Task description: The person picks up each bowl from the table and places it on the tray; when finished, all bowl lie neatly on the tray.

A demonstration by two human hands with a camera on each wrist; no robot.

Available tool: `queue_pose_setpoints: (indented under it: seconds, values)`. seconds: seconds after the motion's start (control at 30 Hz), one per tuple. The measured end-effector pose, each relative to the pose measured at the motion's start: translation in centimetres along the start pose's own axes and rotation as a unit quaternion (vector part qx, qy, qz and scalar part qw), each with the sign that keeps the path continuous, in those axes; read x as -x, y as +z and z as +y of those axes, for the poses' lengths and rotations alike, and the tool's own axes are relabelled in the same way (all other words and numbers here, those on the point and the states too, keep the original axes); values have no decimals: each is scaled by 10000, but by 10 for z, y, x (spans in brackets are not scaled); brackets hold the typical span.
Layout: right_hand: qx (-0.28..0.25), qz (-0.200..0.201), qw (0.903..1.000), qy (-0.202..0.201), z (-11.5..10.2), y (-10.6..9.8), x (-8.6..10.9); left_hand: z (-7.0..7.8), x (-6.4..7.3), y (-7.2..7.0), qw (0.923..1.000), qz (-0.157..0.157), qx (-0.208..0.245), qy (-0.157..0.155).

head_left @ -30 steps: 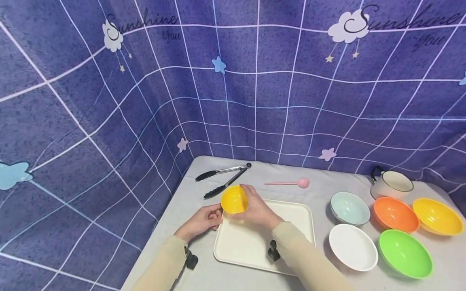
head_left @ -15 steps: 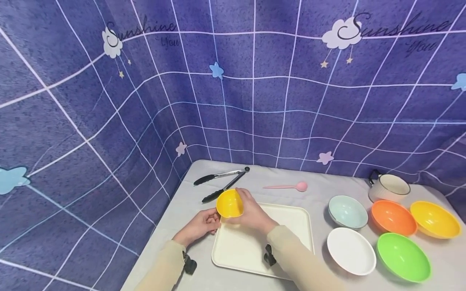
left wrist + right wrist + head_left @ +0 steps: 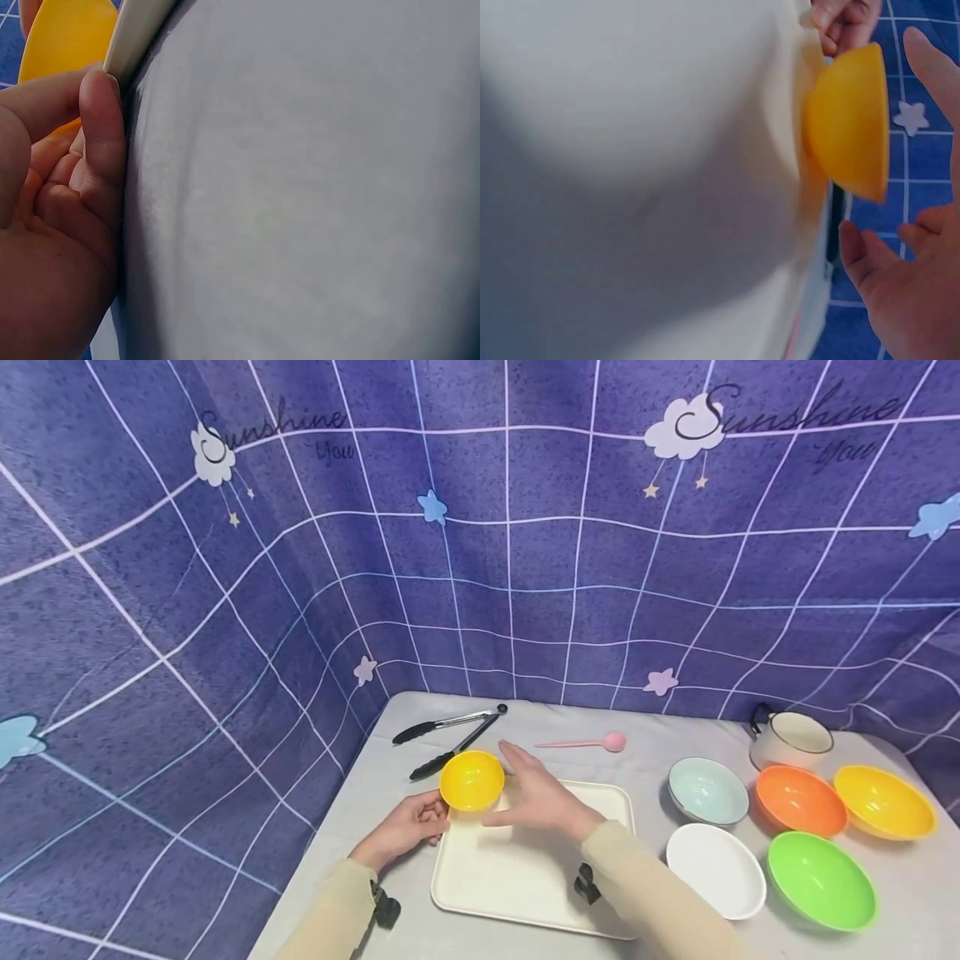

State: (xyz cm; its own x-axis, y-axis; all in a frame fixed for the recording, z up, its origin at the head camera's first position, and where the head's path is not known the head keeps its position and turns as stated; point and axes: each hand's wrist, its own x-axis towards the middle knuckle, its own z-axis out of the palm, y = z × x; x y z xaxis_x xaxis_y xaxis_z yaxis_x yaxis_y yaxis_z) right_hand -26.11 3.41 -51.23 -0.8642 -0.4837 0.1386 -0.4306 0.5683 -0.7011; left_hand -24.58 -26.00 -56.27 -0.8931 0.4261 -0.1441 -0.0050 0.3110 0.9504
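A small yellow bowl [image 3: 472, 781] sits upright at the far left corner of a cream rectangular tray [image 3: 517, 881]. My left hand [image 3: 405, 831] is beside that corner; in the left wrist view its thumb and forefinger pinch the tray's rim [image 3: 139, 30], the other fingers curled in. Just right of the bowl, my right hand [image 3: 546, 803] has its thumb and fingers spread wide. The right wrist view shows a gap between that hand [image 3: 911, 285] and the yellow bowl [image 3: 851, 124], with nothing in its grasp.
Black-tipped tongs [image 3: 457, 743] lie behind the bowl, and a pink spoon [image 3: 592, 742] lies behind the tray. To the right stand pale blue [image 3: 708, 791], white [image 3: 716, 871], orange [image 3: 801, 802], green [image 3: 821, 881] and larger yellow [image 3: 885, 803] bowls, plus a cream pot [image 3: 791, 741].
My right hand has let go of the small yellow bowl and drawn back to the right, fingers spreading. The bowl, tilted earlier, now sits level on the tray. My left hand stays at the corner.
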Motion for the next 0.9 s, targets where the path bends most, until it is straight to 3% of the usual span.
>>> queue_pose_setpoints:
  seconds: [0.17, 0.43, 0.77, 0.9]
  values:
    - [278, 79, 9996, -41, 7, -39, 27, -3, -3, 0, 9999, 12, 13, -104]
    - [654, 643, 9954, -292, 34, -104, 81, -6, -3, 0, 10000, -8, 5, 0]
    - [986, 1224, 9874, 170, 78, -166, 161, -9, -4, 0, 10000, 50, -13, -11]
    - [1245, 1494, 9808, 165, 96, -193, 190, -8, -3, 0, 10000, 43, 27, 10]
